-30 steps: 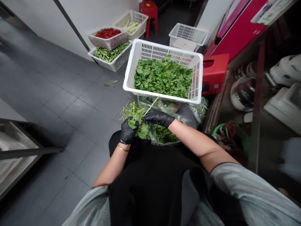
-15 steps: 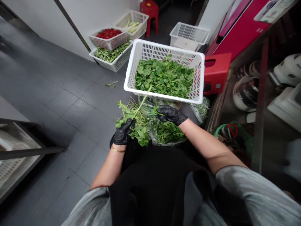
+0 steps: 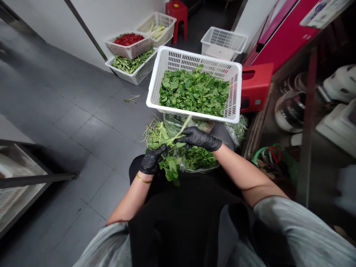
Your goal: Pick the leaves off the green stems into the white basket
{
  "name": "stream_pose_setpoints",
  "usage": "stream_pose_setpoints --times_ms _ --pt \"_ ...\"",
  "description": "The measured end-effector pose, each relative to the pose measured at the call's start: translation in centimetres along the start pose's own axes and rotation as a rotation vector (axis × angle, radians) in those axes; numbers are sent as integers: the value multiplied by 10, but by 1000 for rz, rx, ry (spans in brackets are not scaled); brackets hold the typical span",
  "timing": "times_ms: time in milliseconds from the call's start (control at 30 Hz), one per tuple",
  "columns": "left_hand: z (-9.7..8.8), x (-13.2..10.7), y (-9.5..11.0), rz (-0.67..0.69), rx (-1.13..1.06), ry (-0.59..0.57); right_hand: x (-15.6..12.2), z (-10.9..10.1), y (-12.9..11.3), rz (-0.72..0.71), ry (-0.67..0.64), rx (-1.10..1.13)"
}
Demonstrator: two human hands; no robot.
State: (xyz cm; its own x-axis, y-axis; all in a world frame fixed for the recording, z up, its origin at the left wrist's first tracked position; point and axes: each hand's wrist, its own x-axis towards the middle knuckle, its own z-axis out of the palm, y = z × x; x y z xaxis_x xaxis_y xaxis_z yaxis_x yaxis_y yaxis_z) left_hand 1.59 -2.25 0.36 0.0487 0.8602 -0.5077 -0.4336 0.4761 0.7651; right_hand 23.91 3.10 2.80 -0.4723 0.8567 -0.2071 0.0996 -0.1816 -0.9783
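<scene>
Both my hands wear black gloves. My left hand point(image 3: 152, 158) is closed around a leafy green stem point(image 3: 171, 168), its leaves hanging below the fingers. My right hand point(image 3: 196, 138) pinches the same plant further up, where the pale stalk points toward the basket. Just beyond, a white plastic basket point(image 3: 194, 115) holds a heap of picked green leaves point(image 3: 194, 91). Beneath my hands lie a pile of thin stems point(image 3: 155, 131) and a clear plastic bag with more greens point(image 3: 198, 157). My right fingertips are partly hidden by leaves.
At the back left, white baskets hold red chillies point(image 3: 128, 39), green beans point(image 3: 130, 66) and pale stalks point(image 3: 157, 31). A red stool point(image 3: 178, 18) and another white basket point(image 3: 222, 39) stand behind. To the right are a red plastic object point(image 3: 257, 87) and a metal shelf point(image 3: 308, 122).
My right hand has moved left and closed on the plant in my left hand. My left hand has shifted slightly right and down, and the stalk has swung to the right.
</scene>
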Motion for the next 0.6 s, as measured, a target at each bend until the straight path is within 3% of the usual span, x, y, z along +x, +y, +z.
stream_pose_setpoints --times_ms 100,167,233,300,433,533,600 --pt "-7 6 0 115 86 63 -13 -19 2 -108 350 252" --pt "-9 11 1 184 161 99 -19 -21 1 -206 551 310" --pt "-6 13 1 265 242 100 -18 -11 1 -253 517 167" --pt "2 13 0 311 288 63 -9 6 6 -330 365 -104" --pt "19 12 -2 291 305 -45 26 27 30 -568 199 -581" --pt "26 18 2 185 307 -96 48 11 45 -600 262 -771" --pt "30 26 7 126 303 -100 60 -16 45 -559 386 -867"
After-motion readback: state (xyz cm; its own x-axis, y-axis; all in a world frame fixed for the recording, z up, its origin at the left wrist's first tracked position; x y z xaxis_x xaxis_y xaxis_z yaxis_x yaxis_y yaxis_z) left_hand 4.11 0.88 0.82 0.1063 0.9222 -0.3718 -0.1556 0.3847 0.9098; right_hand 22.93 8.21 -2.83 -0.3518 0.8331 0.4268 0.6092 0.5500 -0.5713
